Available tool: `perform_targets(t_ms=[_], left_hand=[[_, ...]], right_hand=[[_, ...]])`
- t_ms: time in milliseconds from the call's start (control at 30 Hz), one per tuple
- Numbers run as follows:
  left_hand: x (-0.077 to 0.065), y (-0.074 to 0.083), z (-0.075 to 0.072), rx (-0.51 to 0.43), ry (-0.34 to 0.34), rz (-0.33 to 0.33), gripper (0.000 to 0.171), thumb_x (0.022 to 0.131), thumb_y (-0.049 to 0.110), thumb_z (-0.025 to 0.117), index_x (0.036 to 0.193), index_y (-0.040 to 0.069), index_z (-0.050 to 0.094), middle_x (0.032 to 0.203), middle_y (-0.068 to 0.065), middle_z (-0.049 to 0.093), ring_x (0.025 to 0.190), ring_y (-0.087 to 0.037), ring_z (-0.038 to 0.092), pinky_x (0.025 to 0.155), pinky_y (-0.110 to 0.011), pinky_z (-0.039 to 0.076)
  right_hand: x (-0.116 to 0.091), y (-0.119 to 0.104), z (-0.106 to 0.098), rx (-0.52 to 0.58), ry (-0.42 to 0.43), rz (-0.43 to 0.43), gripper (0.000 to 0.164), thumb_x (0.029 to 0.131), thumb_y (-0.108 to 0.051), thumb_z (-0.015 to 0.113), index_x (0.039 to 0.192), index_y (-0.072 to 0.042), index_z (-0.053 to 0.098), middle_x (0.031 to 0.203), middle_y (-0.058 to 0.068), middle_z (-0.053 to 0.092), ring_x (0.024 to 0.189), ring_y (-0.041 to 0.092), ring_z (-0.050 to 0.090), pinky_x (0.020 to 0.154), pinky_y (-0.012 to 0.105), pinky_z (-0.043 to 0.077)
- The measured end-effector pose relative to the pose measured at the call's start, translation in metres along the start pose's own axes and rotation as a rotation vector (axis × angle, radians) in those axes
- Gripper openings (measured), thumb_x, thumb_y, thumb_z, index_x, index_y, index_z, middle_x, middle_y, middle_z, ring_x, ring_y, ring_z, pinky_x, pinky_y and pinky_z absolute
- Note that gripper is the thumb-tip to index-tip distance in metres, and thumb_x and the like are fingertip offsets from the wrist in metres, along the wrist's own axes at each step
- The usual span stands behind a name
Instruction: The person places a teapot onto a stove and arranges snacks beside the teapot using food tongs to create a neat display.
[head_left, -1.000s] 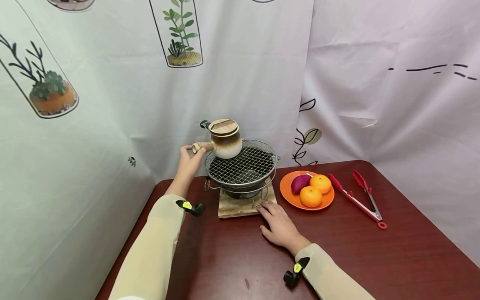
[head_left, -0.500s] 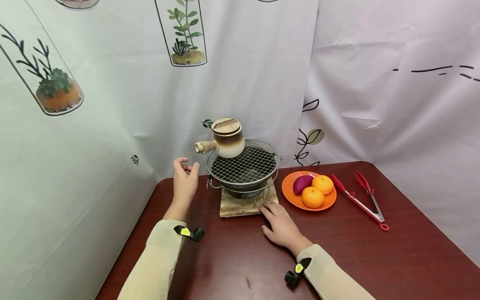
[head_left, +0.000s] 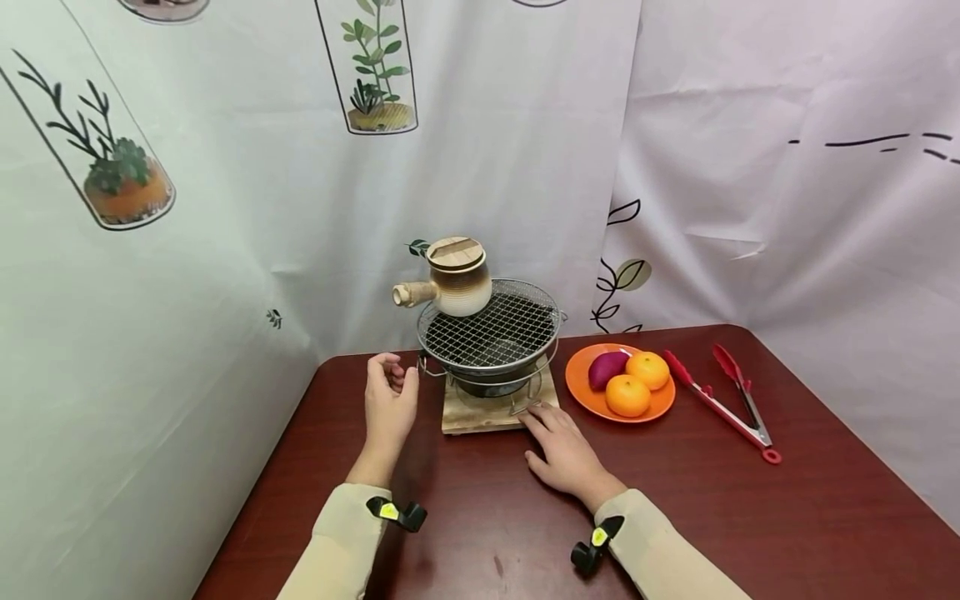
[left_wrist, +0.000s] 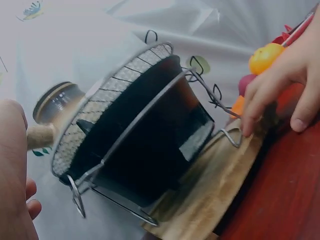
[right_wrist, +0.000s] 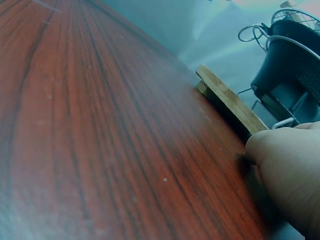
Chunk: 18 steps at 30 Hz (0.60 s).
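A lidded clay pot with a side handle sits on the wire mesh of a black tabletop grill, handle toward the left. The grill stands in a wire frame on a wooden board. Left of the grill, my left hand hangs over the table with loosely bent fingers and holds nothing. My right hand rests at the board's front right corner, fingertips on its edge by the wire foot. In the right wrist view, that hand hides the corner.
To the right is an orange plate with two oranges and a purple sweet-potato-like item. Red-tipped tongs lie spread beyond it. A printed cloth hangs behind the red-brown table.
My left hand has let go of the pot's handle and come down and back toward me, beside the grill. The pot stays on the mesh. My right hand keeps its place.
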<state>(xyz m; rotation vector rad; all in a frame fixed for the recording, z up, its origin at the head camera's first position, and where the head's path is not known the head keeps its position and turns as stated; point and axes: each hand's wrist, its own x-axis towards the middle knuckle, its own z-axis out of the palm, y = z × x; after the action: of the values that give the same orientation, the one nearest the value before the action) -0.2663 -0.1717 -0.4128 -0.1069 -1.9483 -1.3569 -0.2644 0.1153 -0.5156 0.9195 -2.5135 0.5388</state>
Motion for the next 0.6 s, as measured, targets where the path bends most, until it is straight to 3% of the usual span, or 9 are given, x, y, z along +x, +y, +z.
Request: perform_targets(t_ms=[600], left_hand=[[-0.038, -0.017, 0.013, 0.063, -0.052, 0.009, 0.019, 0.087, 0.001, 0.066, 0.103, 0.001, 0.056, 0.09, -0.009, 0.055, 0.073, -0.012, 0.052, 0.063, -0.019, 0.044]], right_hand=[[0.0, -0.001, -0.001, 0.001, -0.007, 0.008, 0.058, 0.087, -0.024, 0.072, 0.139, -0.005, 0.058, 0.145, 0.018, 0.052, 0.136, 0.04, 0.045, 0.115, 0.056, 0.032]])
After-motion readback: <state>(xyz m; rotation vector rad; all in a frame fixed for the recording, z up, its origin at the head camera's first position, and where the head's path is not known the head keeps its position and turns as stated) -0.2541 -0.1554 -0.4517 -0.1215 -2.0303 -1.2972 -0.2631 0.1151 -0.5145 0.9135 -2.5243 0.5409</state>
